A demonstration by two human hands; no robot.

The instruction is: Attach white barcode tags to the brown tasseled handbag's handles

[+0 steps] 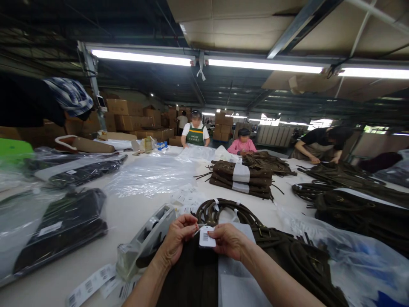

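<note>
A white hang tag point(207, 238) with a printed barcode is pinched between the thumb and fingers of my right hand point(229, 239). Just left of it, my left hand point(181, 235) is closed in a pinch on the tag's thin white string point(200, 227). Both hands are over a dark brown bag point(188, 277) lying on the table, with a pale sheet point(238, 281) along its right part. Coiled brown straps point(206, 211) tied with white bands lie just beyond my fingers. Close to my left forearm stands a grey tape dispenser point(145, 238).
Barcode label strips point(92, 283) lie at the front left. Plastic-wrapped dark bags point(64, 230) occupy the left side, clear plastic bags point(153, 172) the middle. Stacked brown bags point(241, 179) and further bags point(361, 213) are ahead and right. Co-workers point(195, 134) are across the table.
</note>
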